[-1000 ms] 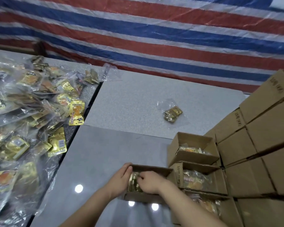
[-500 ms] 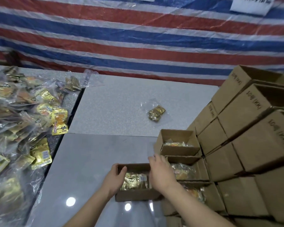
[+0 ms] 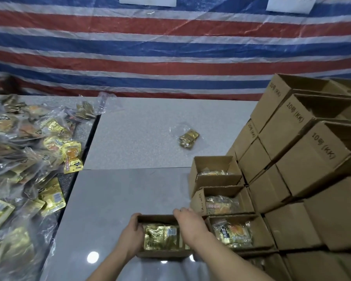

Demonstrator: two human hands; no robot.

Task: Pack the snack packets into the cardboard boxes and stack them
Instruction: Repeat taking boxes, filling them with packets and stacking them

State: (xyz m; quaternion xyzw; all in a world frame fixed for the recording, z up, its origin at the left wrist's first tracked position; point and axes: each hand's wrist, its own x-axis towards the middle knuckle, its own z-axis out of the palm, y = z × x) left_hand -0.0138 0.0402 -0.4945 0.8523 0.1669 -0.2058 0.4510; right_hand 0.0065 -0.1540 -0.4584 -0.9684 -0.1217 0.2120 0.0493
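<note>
An open cardboard box (image 3: 160,255) sits on the grey table near me, with gold snack packets (image 3: 161,237) lying inside. My left hand (image 3: 131,235) grips its left wall, thumb over the rim. My right hand (image 3: 190,224) holds the box's right far corner, fingers curled over the edge. To the right, three filled open boxes (image 3: 213,179) stand stepped in a row. A heap of bagged gold packets (image 3: 24,159) covers the table at the left.
A tall stack of cardboard boxes (image 3: 304,159) rises at the right, the upper ones open. One clear bag of gold packets (image 3: 187,137) lies alone on the far table slab (image 3: 150,128). A striped tarp hangs behind. A dark gap separates the left table.
My right hand left the packets inside the box and moved to its right far edge. My left hand stayed on the left wall. The view tilted up.
</note>
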